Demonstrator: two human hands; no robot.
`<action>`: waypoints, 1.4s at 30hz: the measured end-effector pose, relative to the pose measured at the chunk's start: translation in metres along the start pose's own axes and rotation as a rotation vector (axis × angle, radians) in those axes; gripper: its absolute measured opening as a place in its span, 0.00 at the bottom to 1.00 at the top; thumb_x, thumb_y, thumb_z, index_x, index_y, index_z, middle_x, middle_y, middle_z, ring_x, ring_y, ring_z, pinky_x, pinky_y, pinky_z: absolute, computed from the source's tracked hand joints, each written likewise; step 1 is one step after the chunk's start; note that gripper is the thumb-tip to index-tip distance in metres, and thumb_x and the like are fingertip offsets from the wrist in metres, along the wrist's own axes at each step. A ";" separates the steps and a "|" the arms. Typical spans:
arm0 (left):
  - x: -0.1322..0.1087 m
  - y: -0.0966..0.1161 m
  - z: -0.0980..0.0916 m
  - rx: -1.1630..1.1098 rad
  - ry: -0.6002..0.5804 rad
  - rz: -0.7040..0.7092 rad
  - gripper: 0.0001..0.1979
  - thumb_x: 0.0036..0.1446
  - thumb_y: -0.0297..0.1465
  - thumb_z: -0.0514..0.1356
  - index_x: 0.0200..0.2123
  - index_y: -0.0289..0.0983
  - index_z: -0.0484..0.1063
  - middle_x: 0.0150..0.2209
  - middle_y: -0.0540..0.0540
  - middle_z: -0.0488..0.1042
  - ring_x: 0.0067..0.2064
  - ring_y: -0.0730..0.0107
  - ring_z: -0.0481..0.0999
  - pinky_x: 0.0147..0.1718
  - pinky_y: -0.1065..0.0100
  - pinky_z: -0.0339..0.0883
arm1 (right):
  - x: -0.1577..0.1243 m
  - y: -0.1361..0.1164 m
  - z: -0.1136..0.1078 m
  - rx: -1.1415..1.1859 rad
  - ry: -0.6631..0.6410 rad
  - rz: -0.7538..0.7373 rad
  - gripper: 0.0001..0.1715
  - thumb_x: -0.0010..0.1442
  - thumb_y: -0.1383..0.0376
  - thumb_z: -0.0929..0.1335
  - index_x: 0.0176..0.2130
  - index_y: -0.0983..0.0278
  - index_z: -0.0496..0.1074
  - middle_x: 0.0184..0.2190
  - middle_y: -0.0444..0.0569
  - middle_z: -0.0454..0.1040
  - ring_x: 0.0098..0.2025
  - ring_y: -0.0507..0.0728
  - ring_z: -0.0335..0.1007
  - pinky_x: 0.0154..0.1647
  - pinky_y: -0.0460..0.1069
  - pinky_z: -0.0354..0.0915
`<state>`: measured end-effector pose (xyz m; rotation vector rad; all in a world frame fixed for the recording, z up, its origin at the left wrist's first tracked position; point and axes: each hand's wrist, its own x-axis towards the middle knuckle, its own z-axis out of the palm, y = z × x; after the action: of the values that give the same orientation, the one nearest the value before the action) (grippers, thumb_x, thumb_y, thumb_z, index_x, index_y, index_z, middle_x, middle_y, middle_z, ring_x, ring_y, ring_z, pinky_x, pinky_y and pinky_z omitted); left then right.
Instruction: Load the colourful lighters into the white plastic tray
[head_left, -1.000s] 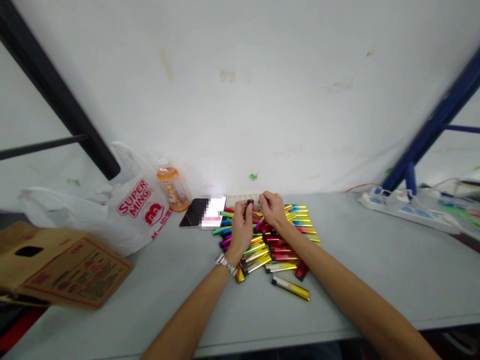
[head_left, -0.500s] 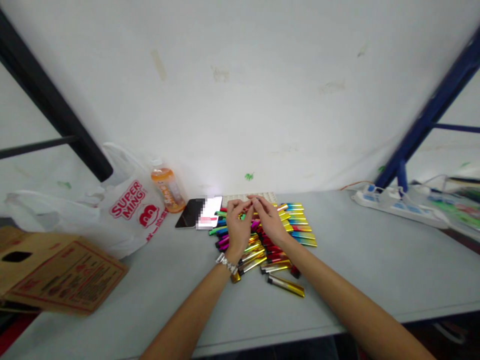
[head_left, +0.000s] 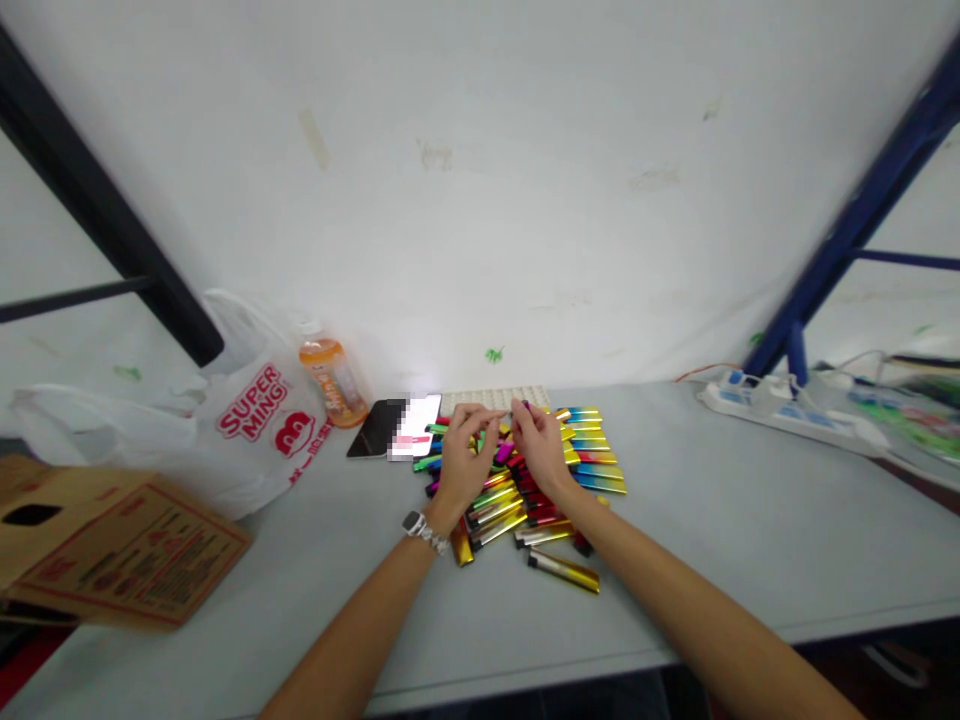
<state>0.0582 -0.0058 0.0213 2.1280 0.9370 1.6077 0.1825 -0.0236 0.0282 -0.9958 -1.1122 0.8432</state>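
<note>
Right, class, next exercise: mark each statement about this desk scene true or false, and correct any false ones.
1. A watch is worn on the left wrist. True.
2. The bottle is inside the plastic bag. False: the bottle stands beside the plastic bag.
3. Both hands, left and right, are over the shiny sticks. True.
4. The power strip is left of the sticks. False: the power strip is to their right.
5. The cardboard box has a dark hole. True.
</note>
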 end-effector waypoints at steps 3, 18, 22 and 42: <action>0.001 -0.002 -0.004 0.029 -0.059 0.015 0.08 0.63 0.30 0.56 0.40 0.37 0.76 0.38 0.46 0.70 0.40 0.70 0.71 0.40 0.68 0.68 | -0.003 0.001 -0.005 -0.134 0.026 -0.089 0.28 0.61 0.46 0.64 0.23 0.64 0.65 0.18 0.40 0.59 0.23 0.50 0.54 0.24 0.46 0.53; -0.005 -0.005 0.003 0.017 -0.236 0.017 0.06 0.62 0.25 0.56 0.38 0.37 0.73 0.38 0.46 0.72 0.42 0.67 0.72 0.44 0.65 0.66 | 0.000 0.011 -0.007 -0.251 0.090 -0.139 0.18 0.58 0.57 0.62 0.21 0.63 0.61 0.17 0.40 0.59 0.23 0.50 0.53 0.24 0.47 0.49; -0.006 -0.006 0.003 0.027 -0.256 0.014 0.07 0.62 0.25 0.55 0.38 0.37 0.73 0.39 0.45 0.71 0.42 0.67 0.72 0.44 0.65 0.66 | -0.001 0.013 -0.006 -0.247 0.071 -0.142 0.18 0.58 0.57 0.62 0.21 0.63 0.61 0.17 0.39 0.59 0.23 0.50 0.54 0.25 0.47 0.50; -0.006 -0.005 0.004 0.021 -0.241 0.014 0.06 0.62 0.27 0.56 0.34 0.37 0.72 0.36 0.46 0.70 0.40 0.67 0.71 0.42 0.65 0.67 | -0.008 0.011 -0.008 -0.188 -0.012 -0.210 0.25 0.63 0.49 0.63 0.24 0.64 0.63 0.19 0.39 0.59 0.23 0.49 0.52 0.25 0.47 0.50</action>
<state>0.0591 -0.0060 0.0127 2.2832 0.8658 1.3142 0.1875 -0.0287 0.0140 -1.0079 -1.2987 0.5837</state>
